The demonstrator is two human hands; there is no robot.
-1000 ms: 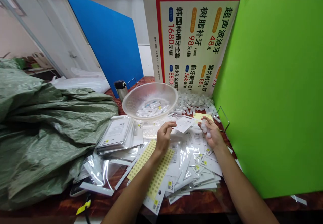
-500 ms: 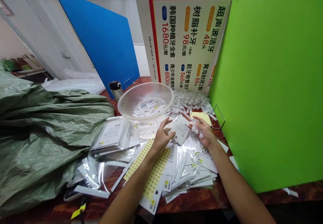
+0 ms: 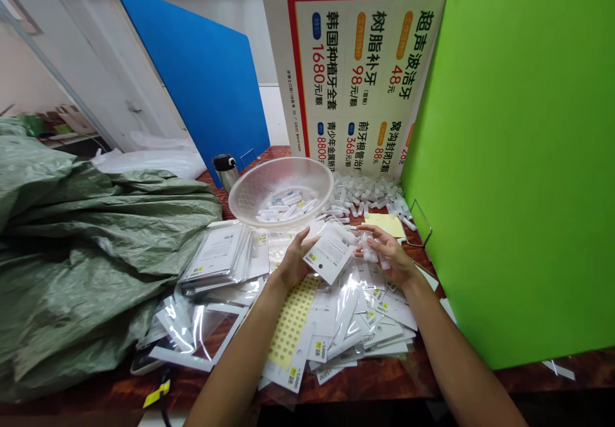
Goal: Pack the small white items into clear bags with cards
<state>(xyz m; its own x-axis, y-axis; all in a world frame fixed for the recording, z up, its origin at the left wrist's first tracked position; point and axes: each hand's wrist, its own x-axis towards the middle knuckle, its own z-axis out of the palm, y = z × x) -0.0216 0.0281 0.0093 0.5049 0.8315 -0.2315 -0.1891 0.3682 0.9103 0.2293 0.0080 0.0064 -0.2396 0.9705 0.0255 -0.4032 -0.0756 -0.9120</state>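
Note:
My left hand (image 3: 293, 261) is closed on the left edge of a white printed card (image 3: 331, 254) in a clear plastic sleeve, tilted above the pile. Facing it, my right hand (image 3: 391, 255) curls round several small white plastic tubes (image 3: 369, 247), close to the card's right edge. Below both hands lies a loose pile of sleeved cards (image 3: 358, 334) with yellow labels. A yellow sticker sheet (image 3: 291, 318) with rows of dots lies partly under my left forearm.
A translucent bowl (image 3: 240, 206) with white pieces stands behind my left hand. Loose white tubes (image 3: 369, 190) are heaped beside it. A green board (image 3: 509, 177) walls the right side. Stacked sleeved cards (image 3: 214, 254), a flask (image 3: 225, 172) and a green tarp (image 3: 96, 241) are leftward.
My left hand has closed on the sleeved card and shifted it leftward, turning its labelled corner into view. My right hand still holds the tubes. The camera view has shifted slightly.

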